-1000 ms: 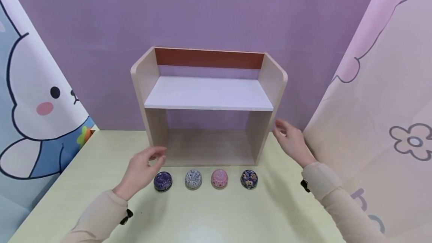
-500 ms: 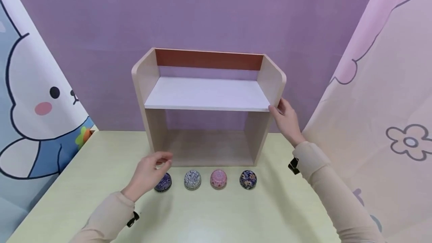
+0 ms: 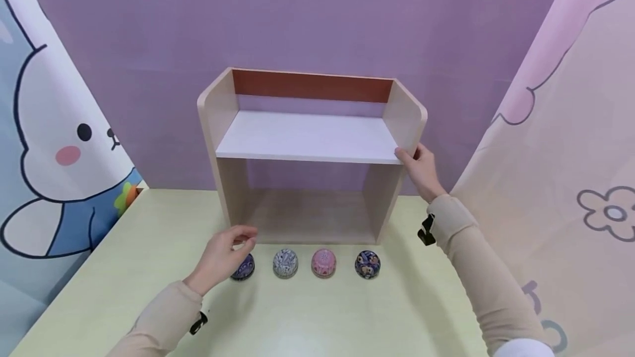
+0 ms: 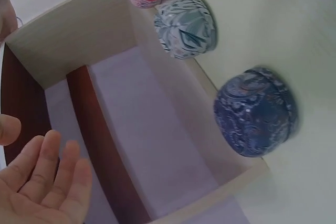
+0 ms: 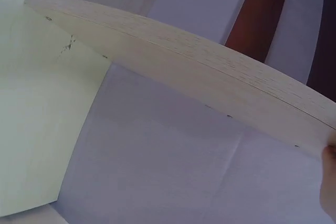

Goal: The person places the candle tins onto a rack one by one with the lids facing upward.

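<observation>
A small wooden bookshelf [image 3: 307, 135] with a white middle board stands upright on the table. My right hand [image 3: 420, 172] grips the front edge of its right side panel [image 3: 404, 117] at the white board's height, thumb in front and fingers round the outer face. My left hand [image 3: 221, 258], fingers loosely bent and holding nothing, hovers over the dark blue patterned tin [image 3: 244, 270], partly covering it in the head view. That tin shows whole in the left wrist view, apart from the hand. Rightward in the same row sit a white-grey leaf-patterned tin [image 3: 285, 264], a pink tin [image 3: 323, 263] and a dark floral tin [image 3: 367, 264].
The pale yellow-green table [image 3: 307, 318] carries the shelf and the row of tins just before its base. A purple cloth backdrop [image 3: 317, 15] hangs behind. Printed sheets stand at both sides, a rabbit sheet [image 3: 44, 142] left and a flower sheet [image 3: 560, 169] right.
My right hand has risen from beside the shelf and taken hold of its right side panel. My left hand has shifted slightly right and down, now overlapping the dark blue tin.
</observation>
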Demonstrator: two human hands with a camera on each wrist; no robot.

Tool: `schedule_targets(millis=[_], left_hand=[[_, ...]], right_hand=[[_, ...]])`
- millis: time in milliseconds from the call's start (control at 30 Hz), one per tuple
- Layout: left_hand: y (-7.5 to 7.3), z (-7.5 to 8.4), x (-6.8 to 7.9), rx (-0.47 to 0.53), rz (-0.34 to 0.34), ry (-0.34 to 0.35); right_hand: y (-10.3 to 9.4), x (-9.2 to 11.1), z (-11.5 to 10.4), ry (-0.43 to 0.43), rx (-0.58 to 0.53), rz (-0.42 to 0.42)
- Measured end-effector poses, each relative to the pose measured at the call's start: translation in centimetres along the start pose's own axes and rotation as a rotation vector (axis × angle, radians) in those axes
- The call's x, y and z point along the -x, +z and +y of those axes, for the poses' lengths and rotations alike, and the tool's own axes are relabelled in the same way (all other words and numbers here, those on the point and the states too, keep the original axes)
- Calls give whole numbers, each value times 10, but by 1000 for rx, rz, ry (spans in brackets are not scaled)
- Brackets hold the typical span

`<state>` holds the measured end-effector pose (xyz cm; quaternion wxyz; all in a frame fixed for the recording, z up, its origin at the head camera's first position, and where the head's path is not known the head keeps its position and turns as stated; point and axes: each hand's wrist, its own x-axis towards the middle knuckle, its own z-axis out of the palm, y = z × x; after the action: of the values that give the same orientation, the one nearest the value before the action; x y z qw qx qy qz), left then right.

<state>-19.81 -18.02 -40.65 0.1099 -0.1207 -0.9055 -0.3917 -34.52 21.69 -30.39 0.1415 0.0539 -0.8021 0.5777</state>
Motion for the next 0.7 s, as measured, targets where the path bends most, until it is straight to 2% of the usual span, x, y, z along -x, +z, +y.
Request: schedule_targets(millis=[233, 500, 633, 700], left_hand=[[0, -15, -4, 21, -19, 69], [1, -34, -7, 46, -57, 110], [3, -49, -7, 25, -104, 116], [4, -58, -7, -22, -146, 103]], right_hand=[[4, 0, 5, -12, -37, 64], [8, 3, 7, -3, -75, 104], [10, 2, 8, -14, -52, 117], [10, 2, 9, -21, -31, 123]])
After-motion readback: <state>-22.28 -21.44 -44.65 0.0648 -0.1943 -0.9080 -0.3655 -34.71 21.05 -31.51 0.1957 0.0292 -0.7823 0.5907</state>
